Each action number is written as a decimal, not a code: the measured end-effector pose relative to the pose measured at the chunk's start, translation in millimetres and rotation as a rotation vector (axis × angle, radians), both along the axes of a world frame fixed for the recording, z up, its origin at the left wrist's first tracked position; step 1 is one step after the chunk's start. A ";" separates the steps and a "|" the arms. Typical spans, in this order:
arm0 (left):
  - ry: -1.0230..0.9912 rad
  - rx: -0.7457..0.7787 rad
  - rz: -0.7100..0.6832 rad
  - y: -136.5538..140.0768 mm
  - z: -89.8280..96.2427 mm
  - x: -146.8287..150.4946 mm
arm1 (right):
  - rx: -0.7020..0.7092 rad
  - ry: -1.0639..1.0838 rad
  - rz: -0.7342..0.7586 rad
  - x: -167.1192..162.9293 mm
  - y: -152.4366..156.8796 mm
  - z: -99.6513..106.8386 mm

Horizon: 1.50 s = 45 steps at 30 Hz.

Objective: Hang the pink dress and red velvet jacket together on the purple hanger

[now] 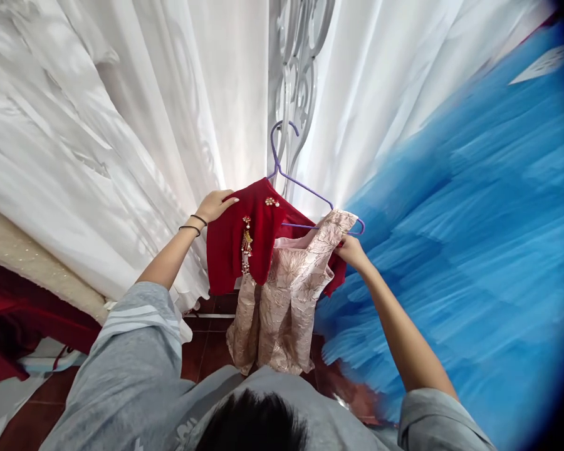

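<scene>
A purple hanger (305,185) hooks onto a white scrolled metal stand in front of me. On it hang a short red jacket (225,244) with gold and pearl ornaments and a pale pink brocade dress (282,300). The jacket's left half lies over the dress; its right half is mostly behind the dress. My left hand (214,205) pinches the jacket's left shoulder, thumb in front. At the dress's right strap, my right hand (352,252) is closed on the jacket's red cloth, its fingertips partly hidden by the dress.
Tall white drapes (136,125) hang behind and to the left. Blue tulle (451,207) fills the right side. The scrolled metal stand (294,81) rises at the centre. Dark red cloth (23,300) lies at lower left, and brown tiles (195,354) cover the floor.
</scene>
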<state>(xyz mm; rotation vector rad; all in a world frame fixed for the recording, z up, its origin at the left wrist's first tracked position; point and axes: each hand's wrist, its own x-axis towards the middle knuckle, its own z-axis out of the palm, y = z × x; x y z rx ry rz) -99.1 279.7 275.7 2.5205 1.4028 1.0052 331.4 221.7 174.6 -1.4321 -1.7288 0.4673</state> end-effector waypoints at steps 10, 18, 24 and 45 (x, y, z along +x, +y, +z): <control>-0.197 -0.602 -0.105 -21.3 22.4 -18.0 | 0.005 -0.074 -0.194 30.8 19.6 30.4; 0.106 -0.114 0.129 -62.5 15.8 20.7 | -0.129 0.001 -0.128 56.1 40.6 112.2; 0.256 0.007 0.277 -78.2 11.7 16.2 | 0.098 -0.232 -0.232 46.3 51.6 168.6; 0.058 0.318 0.308 -119.9 6.7 31.8 | -0.072 -0.447 -0.225 -149.4 -101.8 45.1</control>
